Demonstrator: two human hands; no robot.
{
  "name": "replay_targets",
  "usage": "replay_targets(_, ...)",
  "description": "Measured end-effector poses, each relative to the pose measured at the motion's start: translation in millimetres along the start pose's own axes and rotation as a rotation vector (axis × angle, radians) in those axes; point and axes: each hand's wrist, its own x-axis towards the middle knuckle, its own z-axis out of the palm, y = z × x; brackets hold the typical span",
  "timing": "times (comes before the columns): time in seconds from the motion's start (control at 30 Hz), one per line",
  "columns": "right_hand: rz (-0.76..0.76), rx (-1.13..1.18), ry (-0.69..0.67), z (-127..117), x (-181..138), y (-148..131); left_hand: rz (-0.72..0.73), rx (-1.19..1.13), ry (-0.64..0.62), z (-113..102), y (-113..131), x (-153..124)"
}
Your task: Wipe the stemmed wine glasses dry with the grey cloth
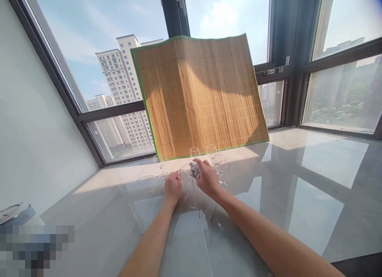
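My left hand (pixel 172 188) is closed round the stem end of a clear wine glass (pixel 184 171) held on its side just above the glossy floor. My right hand (pixel 206 178) pinches a small grey cloth (pixel 195 170) pushed into the glass's bowl. Several other clear wine glasses stand upright close by: one to the left (pixel 160 164), one behind the hands (pixel 195 152), and others to the right (pixel 220 166).
A bamboo mat (pixel 201 96) with green edging leans against the window behind the glasses. The polished stone floor (pixel 298 197) stretches to the right and towards me. A round metal-rimmed object (pixel 14 213) sits at the lower left by the white wall.
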Motion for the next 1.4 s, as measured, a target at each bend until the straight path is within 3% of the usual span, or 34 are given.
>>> replay_targets(0.3, 0.012, 0.197, -0.03, 6, -3, -3, 0.061, 0.086, -0.036, -4, 0, 0)
replay_targets(0.53, 0.142, 0.186, -0.036, 11, -2, 2, 0.099, 0.077, -0.097, -3, 1, 2)
replay_targets(0.9, 0.169, 0.416, -0.023, 12, -4, -1, 0.173, 0.005, -0.065, 4, -6, 3)
replay_targets(1.27, 0.192, 0.607, -0.053, -1, -1, -6, 0.077, 0.044, -0.101, -1, 6, 0)
replay_targets(1.4, 0.102, 0.507, -0.083, -3, -1, -5, 0.035, 0.046, -0.097, -1, 5, -1)
